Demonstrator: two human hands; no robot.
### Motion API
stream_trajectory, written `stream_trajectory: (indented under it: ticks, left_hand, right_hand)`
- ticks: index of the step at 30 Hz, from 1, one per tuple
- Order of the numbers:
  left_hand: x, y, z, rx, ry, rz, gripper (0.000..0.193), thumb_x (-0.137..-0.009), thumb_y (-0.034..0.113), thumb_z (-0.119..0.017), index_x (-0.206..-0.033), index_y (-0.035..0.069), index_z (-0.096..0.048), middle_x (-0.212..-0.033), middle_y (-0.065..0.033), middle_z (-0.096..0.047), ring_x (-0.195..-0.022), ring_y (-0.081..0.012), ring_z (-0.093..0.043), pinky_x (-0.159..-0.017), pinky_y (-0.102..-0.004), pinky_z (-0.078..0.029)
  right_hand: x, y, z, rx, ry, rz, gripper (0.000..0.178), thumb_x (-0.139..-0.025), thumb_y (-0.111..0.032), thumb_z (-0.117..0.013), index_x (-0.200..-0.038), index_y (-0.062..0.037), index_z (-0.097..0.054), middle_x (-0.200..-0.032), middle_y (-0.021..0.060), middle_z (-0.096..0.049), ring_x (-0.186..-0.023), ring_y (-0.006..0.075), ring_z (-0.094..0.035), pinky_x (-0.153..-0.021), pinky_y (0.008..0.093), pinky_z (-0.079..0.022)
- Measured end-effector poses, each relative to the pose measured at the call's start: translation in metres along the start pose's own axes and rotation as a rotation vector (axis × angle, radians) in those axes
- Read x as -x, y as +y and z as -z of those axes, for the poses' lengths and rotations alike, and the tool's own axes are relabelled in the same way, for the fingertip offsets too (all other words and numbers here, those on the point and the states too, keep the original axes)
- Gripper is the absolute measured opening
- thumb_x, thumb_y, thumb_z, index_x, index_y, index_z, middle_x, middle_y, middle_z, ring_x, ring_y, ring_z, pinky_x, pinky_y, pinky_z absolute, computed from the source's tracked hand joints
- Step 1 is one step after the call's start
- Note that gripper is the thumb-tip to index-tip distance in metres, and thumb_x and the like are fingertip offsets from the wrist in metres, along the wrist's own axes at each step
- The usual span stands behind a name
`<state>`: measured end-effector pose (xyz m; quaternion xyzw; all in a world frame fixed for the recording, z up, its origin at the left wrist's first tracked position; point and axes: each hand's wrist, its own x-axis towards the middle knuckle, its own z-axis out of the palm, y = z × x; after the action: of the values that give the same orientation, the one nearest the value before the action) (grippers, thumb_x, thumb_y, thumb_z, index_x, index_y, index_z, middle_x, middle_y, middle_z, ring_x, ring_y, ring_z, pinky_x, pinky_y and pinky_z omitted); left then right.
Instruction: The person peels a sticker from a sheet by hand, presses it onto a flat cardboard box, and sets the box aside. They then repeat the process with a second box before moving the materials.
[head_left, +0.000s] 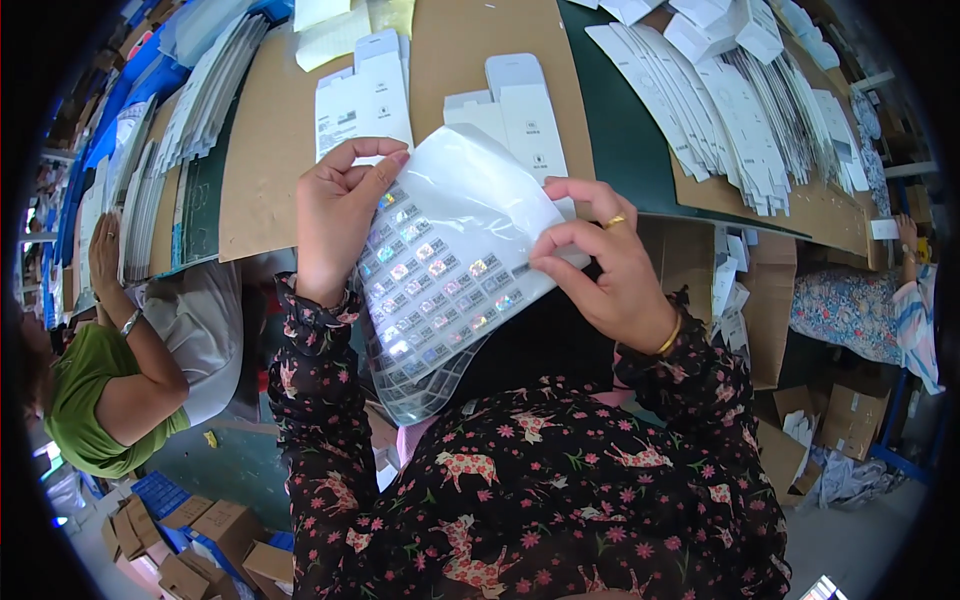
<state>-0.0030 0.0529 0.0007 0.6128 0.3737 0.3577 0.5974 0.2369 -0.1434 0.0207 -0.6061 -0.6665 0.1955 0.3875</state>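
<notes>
Between my hands hangs a sheet of holographic stickers, white and blank on its upper part, with rows of shiny labels below. Its lower end curls over my lap, where clear backing with a cut grid shows. My left hand pinches the upper left edge between thumb and fingers. At the right edge my right hand closes thumb and index finger on the sheet, near the end of a label row. Just beyond lie two flat white box blanks, a left one and a right one, the latter partly hidden by the sheet.
Cardboard covers the table. Stacks of white box blanks stand at the far left and right. A co-worker in green sits at the left; another person's hand shows far right. An open carton stands below the table edge.
</notes>
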Motion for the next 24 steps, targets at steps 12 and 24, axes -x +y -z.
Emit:
stream_trajectory:
  ticks: [12,24]
  left_hand:
    - [0.031,0.083,0.091,-0.184,0.232,-0.137,0.058,-0.106,0.009,-0.074,-0.16,0.006,-0.054,-0.081,0.008,-0.07,-0.067,0.0025,-0.054,-0.06,-0.0193,-0.041]
    - [0.009,0.16,0.132,-0.261,0.228,-0.085,0.07,-0.106,0.013,-0.076,-0.167,0.003,-0.044,-0.087,0.0006,-0.076,-0.072,-0.0023,-0.067,-0.062,-0.0178,-0.048]
  right_hand:
    - [-0.038,0.081,0.024,-0.393,0.205,-0.137,0.004,-0.106,-0.004,-0.065,-0.103,-0.0032,-0.068,-0.142,0.01,-0.059,-0.129,0.019,-0.057,-0.115,0.0338,-0.041]
    - [-0.045,0.132,-0.011,-0.422,0.345,-0.151,0.002,-0.104,-0.001,-0.07,-0.102,-0.0011,-0.07,-0.135,0.0082,-0.06,-0.122,0.017,-0.06,-0.108,0.0317,-0.046]
